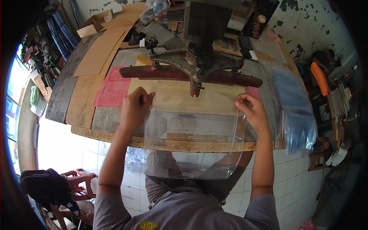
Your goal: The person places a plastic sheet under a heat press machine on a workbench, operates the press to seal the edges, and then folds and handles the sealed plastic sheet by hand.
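no text can be read with certainty. markings noted: dark box (265, 16), far side, right of centre: reddish lettering (256, 29) running up its side, letters too small to confirm. grey shirt (188, 211), near side: yellow oval badge (147, 225) on the chest, left of centre, with dark lettering, blurred and illegible. clear bottle (160, 7), far side, left of centre: bluish label, print too small to read.

Brown cardboard (96, 53) lies at upper left; a red stool (89, 180) stands at lower left. The wall (312, 27) at upper right is peeling.
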The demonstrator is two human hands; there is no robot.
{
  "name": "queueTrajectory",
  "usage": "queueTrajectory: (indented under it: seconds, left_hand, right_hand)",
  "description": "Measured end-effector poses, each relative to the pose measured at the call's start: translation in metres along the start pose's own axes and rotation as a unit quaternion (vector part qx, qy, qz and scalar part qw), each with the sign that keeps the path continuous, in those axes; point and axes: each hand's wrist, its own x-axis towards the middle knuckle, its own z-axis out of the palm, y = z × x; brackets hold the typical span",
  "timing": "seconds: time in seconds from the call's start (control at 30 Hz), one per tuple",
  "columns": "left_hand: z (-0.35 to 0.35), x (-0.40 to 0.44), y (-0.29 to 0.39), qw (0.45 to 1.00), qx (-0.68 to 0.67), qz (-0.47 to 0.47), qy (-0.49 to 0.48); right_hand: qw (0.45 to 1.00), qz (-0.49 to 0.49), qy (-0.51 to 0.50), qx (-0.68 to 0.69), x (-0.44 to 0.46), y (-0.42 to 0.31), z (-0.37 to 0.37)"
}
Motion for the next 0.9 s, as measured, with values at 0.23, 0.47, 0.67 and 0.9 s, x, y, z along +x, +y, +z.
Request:
queueTrajectory:
  seconds: [0.23,0.47,0.67,0.9]
  left_hand:
    - [-0.02,-0.066,0.011,0.972,-0.145,0.049,0.18]
    - [-0.035,-0.086,0.016,0.955,-0.185,0.08,0.219]
    - [-0.044,-0.095,0.02,0.951,-0.209,0.062,0.22]
    - [-0.043,-0.098,0.021,0.948,-0.215,0.066,0.224]
  right_hand:
    - [0.994,-0.056,0.045,0.085,-0.07,-0.056,0.019]
    - [0.985,-0.133,0.098,0.053,-0.094,-0.085,0.025]
    - [0.979,-0.165,0.115,0.031,-0.106,-0.091,0.029]
    - [0.974,-0.182,0.126,0.042,-0.112,-0.098,0.03]
